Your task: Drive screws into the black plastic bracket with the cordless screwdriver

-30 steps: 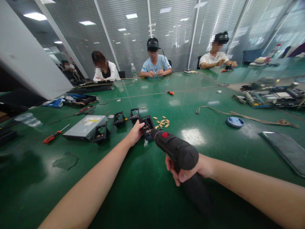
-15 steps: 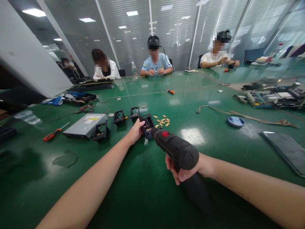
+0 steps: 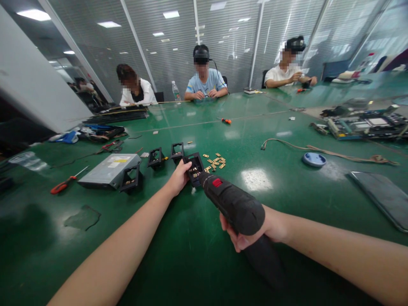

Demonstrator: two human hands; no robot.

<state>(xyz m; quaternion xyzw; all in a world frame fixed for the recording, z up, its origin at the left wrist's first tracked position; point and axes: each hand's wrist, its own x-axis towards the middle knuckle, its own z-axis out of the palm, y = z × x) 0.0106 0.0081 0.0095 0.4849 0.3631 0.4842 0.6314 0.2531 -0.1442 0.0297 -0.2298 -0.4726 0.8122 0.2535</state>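
Observation:
My left hand [image 3: 179,177] grips a small black plastic frame [image 3: 194,166] that stands on the green table [image 3: 191,255], with small brass pieces inside it. My right hand [image 3: 255,231] is wrapped round the grip of a black electric screwdriver [image 3: 234,204] with a red switch. Its nose points into the frame. Loose brass plates [image 3: 215,161] lie just right of the frame. Two more black frames [image 3: 165,155] stand to the left, and a third [image 3: 130,180] leans against a grey optical drive [image 3: 108,170].
A red-handled screwdriver [image 3: 62,185] lies far left. A blue round lid [image 3: 314,159], a tan strap [image 3: 334,153], circuit boards [image 3: 366,125] and a dark tablet [image 3: 381,197] sit on the right. Three people [image 3: 204,80] sit at the far edge.
Both hands stay on the frame and the screwdriver. The view has shifted slightly, so everything sits a little further left.

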